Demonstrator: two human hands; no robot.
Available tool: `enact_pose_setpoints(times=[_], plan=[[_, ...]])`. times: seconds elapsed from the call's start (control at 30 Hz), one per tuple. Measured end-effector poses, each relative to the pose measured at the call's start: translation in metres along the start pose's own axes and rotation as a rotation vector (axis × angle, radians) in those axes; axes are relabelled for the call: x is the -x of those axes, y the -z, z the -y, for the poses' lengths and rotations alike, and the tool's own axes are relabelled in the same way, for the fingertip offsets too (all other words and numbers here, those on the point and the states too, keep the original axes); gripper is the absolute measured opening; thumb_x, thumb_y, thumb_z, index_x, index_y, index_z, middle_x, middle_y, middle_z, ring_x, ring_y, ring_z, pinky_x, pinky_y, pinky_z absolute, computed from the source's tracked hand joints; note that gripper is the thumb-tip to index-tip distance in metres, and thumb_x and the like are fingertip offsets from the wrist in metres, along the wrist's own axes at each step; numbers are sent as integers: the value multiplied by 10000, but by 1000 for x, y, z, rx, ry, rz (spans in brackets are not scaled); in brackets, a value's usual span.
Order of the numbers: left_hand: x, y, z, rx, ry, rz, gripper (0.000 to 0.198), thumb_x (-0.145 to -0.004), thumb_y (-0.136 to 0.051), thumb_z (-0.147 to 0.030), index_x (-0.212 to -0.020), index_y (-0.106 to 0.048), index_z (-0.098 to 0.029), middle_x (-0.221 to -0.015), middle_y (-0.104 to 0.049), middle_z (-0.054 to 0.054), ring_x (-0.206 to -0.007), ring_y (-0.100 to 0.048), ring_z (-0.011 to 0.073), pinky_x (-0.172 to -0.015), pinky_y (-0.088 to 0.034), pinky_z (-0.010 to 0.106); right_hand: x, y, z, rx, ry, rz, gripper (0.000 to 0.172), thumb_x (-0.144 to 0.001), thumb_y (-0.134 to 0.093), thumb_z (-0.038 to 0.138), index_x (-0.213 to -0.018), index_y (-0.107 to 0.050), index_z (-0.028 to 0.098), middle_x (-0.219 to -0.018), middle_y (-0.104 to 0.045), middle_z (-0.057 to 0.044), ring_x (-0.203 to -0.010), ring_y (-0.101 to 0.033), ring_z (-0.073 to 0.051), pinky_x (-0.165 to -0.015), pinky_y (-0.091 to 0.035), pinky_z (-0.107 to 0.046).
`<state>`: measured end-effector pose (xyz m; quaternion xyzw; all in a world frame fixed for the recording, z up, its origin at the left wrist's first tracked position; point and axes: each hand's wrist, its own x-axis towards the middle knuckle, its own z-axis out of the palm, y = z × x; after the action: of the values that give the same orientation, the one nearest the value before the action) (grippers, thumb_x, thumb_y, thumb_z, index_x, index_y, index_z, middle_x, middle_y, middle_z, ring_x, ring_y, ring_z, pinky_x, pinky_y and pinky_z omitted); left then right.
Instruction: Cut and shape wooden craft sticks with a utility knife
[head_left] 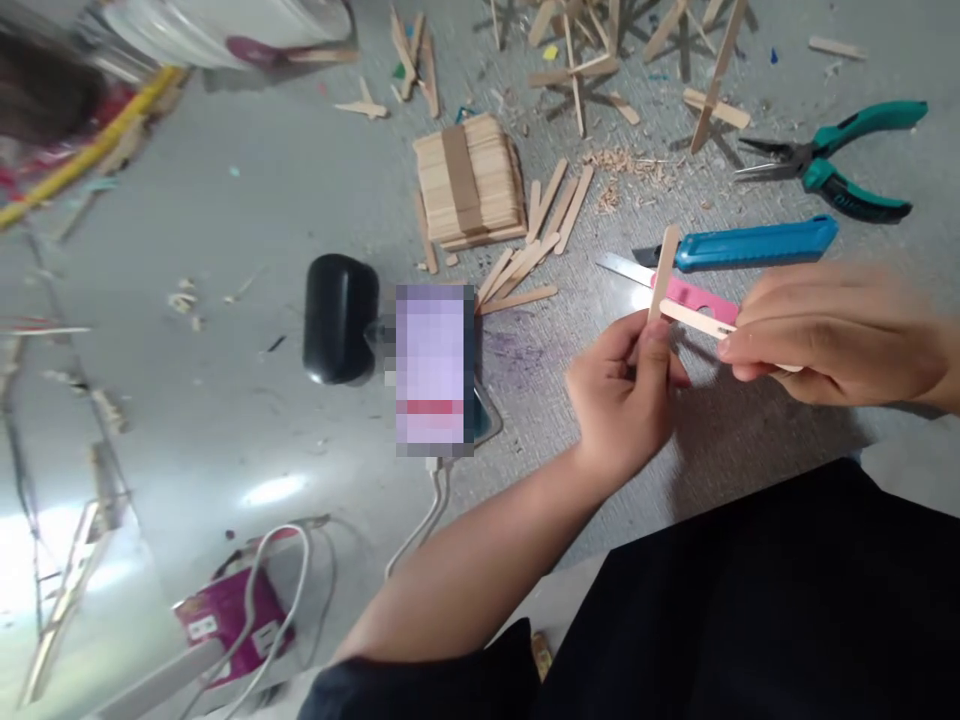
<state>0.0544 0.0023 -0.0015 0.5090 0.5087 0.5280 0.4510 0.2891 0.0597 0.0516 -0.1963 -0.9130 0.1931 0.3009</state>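
My left hand [626,385] pinches a wooden craft stick [664,265] that points up, away from me. In my right hand [832,335] is a second craft stick [697,319], held lengthwise, its tip meeting the lower part of the first one. The right hand is slightly blurred. Just beyond the sticks lies a pink craft knife [694,295] with its blade out, partly hidden by the hand and the sticks. Above it rests a blue utility knife [757,243], its dark blade crossing behind the upright stick.
Long-nose pliers [814,165] with green handles lie at the far right. A banded stack of craft sticks [491,185], loose sticks and wood shavings [619,170] are farther back. A phone [431,365] on a cable stands beside a black case [340,318]. Stick constructions [574,70] occupy the back.
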Motion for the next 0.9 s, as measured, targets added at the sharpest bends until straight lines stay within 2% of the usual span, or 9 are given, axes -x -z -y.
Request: enact_pose_setpoints(times=[0.1,0.23,0.33,0.53,0.73,0.9], plan=[[1,1,0,-26,-17,21,421,-1190,-726,-572,-1110,-871,-184,-600,-738,-31,-463,-615,76,-478,-472,186,-4,-1,0,12,69,4,156,-1226,-558,194,-1279,-671,287,-1006,-853,38,-1042,-867,-145,-923,-694,-294],[1,0,-1,-13,-18,25,408,-1195,-727,-551,-1076,-864,-186,-623,-746,-30,-503,-646,77,-520,-495,193,-7,-5,2,26,53,-12,122,-1236,-542,194,-1259,-647,252,-958,-833,29,-1057,-858,-140,-912,-679,-274],[2,0,-1,-15,6,26,433,-1193,-727,-564,-1017,-853,-188,-623,-744,-27,-503,-641,76,-531,-500,199,-6,-7,3,55,55,-37,132,-1230,-536,183,-1242,-645,256,-941,-827,28,-997,-839,-143,-877,-673,-283],[3,1,-2,-33,33,42,445,-1191,-715,-591,-1064,-864,-192,-629,-749,-25,-511,-655,82,-535,-511,204,-2,-8,6,83,12,-82,127,-1219,-553,198,-1222,-664,261,-991,-831,18,-952,-817,-153,-897,-687,-304],[3,1,-1,-31,29,53,440,-1197,-714,-559,-1003,-864,-193,-637,-751,-24,-521,-658,73,-555,-524,200,-3,-10,4,57,21,-87,136,-1213,-548,195,-1219,-656,276,-992,-830,21,-933,-812,-151,-867,-677,-309],[3,-1,1,-15,26,41,431,-1183,-732,-584,-1071,-881,-195,-634,-752,-27,-504,-651,77,-515,-503,198,-2,-10,4,42,25,-101,121,-1202,-576,174,-1222,-667,250,-967,-808,20,-952,-802,-153,-893,-679,-307]])
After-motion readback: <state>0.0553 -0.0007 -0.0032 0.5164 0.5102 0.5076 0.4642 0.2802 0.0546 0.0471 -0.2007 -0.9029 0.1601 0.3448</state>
